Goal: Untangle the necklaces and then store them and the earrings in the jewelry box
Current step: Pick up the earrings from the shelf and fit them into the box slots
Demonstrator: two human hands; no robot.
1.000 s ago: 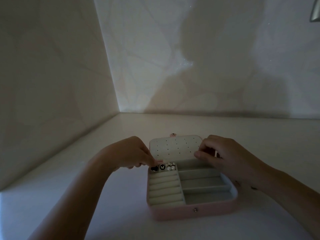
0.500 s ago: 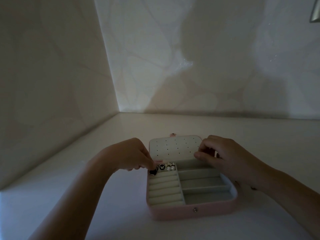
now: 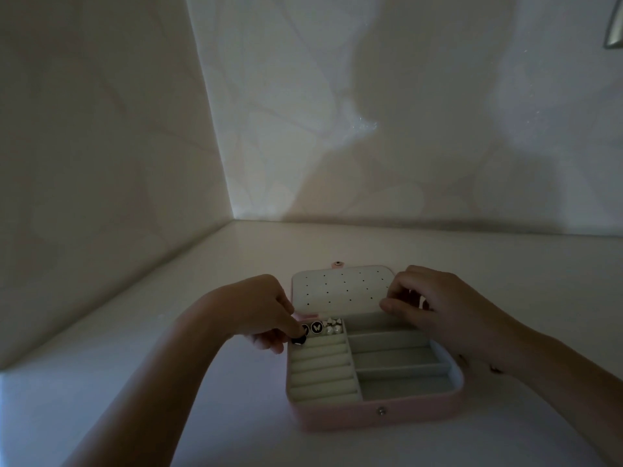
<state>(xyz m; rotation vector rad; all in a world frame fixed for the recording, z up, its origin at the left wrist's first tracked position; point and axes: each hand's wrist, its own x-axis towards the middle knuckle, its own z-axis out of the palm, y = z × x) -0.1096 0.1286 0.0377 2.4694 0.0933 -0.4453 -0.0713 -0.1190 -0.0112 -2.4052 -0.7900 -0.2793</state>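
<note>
A pink jewelry box (image 3: 340,417) lies open on the white table, its perforated lid (image 3: 340,291) tilted up at the back. Black round earrings (image 3: 316,327) and small pearl earrings (image 3: 332,329) sit in the back-left slots. My left hand (image 3: 259,311) is at the box's back-left corner and pinches a dark round earring (image 3: 298,340) at the ring rolls. My right hand (image 3: 435,311) grips the lid's right edge with curled fingers. No necklace is visible.
Walls meet in a corner behind the table on the left and at the back. The box's right compartments (image 3: 401,360) hold nothing visible. A grey object (image 3: 613,35) shows at the top right edge.
My left hand's fingertips have shifted slightly down and left with the dark earring, from the back slot to the first ring roll. My right hand stays on the lid.
</note>
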